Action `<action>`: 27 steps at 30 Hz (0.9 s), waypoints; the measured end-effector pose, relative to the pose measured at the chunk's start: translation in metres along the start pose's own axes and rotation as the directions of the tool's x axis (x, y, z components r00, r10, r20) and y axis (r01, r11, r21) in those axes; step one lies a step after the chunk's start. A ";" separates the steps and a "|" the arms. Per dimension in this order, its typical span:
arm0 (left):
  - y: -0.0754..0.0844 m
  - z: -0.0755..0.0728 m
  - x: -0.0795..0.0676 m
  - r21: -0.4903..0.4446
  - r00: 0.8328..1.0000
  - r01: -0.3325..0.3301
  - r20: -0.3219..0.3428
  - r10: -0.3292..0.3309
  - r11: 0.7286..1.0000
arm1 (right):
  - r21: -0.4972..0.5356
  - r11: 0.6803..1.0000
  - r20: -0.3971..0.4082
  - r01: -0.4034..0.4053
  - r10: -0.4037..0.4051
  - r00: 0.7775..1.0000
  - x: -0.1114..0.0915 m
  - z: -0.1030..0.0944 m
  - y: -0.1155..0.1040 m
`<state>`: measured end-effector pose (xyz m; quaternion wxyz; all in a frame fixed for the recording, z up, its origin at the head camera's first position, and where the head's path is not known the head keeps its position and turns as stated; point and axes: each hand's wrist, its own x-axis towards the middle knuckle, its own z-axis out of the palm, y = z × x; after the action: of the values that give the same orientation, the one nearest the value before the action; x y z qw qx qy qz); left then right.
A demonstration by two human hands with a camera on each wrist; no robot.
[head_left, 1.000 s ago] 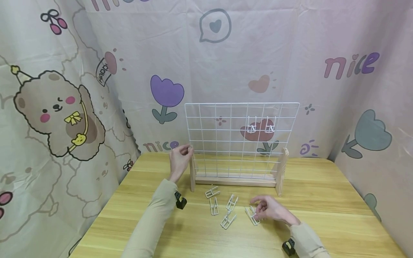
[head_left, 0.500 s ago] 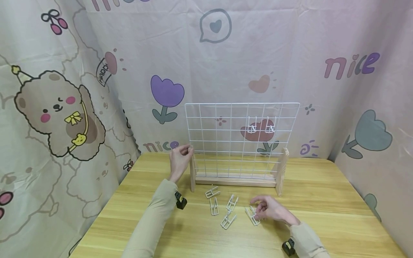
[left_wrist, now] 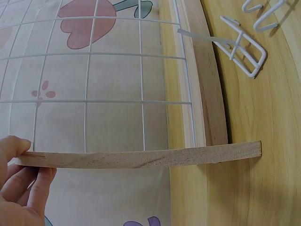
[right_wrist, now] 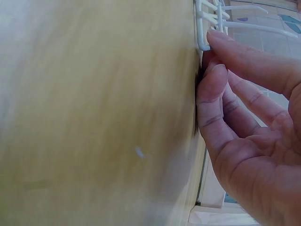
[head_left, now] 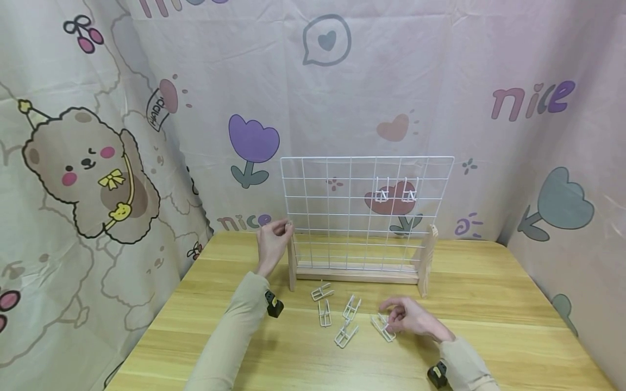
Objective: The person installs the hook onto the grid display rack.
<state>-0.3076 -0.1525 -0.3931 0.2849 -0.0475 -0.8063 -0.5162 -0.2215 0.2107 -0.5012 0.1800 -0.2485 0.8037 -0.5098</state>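
Note:
In the head view my left hand (head_left: 272, 244) pinches the top of the left wooden upright (left_wrist: 141, 159) of a stand; the left wrist view shows thumb and fingers on either side of it. The stand carries a white wire grid panel (head_left: 362, 214). Low over the table, my right hand (head_left: 411, 316) pinches the near end of a white wire hook (head_left: 382, 327); the right wrist view shows the fingertips at the hook's corner (right_wrist: 203, 44), partly hiding the grip. Several similar hooks (head_left: 325, 313) lie in front of the stand.
Two white hooks (head_left: 381, 193) hang on the upper right of the grid. A wooden crossbar (head_left: 357, 273) joins the stand's feet, with its right upright (head_left: 427, 260) opposite. A printed curtain (head_left: 323, 92) surrounds the wooden table (head_left: 489, 304) at the back and sides.
The hook at my right fingertips has shifted and turned very slightly. My left hand keeps its place on the upright.

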 end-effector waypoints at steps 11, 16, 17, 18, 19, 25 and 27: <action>0.000 0.000 0.000 -0.002 1.000 0.012 0.002 -0.012 1.000 | 0.004 1.000 0.005 -0.022 0.022 1.000 -0.002 -0.002 0.000; 0.001 0.000 0.000 -0.004 1.000 0.016 0.005 -0.016 1.000 | 0.015 1.000 0.004 -0.004 0.004 1.000 -0.003 -0.002 0.000; 0.001 0.000 0.000 -0.006 1.000 0.017 0.006 -0.017 1.000 | 0.015 1.000 0.003 -0.002 0.002 1.000 -0.003 -0.002 0.000; 0.000 0.000 0.000 -0.008 1.000 0.018 0.006 -0.018 1.000 | 0.016 1.000 0.002 -0.001 0.001 1.000 -0.003 -0.002 0.000; 0.000 0.000 0.000 -0.010 1.000 0.019 0.007 -0.019 1.000 | 0.016 1.000 0.001 -0.002 0.002 1.000 -0.003 -0.002 0.001; -0.001 0.000 0.000 -0.017 1.000 0.015 0.012 -0.015 1.000 | 0.047 0.999 0.006 0.006 -0.006 1.000 -0.003 -0.003 0.002; -0.001 0.000 0.001 -0.015 1.000 0.013 0.013 -0.013 1.000 | 0.059 0.998 0.012 0.017 -0.018 1.000 -0.003 -0.002 0.001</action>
<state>-0.3083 -0.1532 -0.3935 0.2760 -0.0476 -0.8045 -0.5237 -0.2204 0.2144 -0.5007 0.1881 -0.2533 0.7849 -0.5333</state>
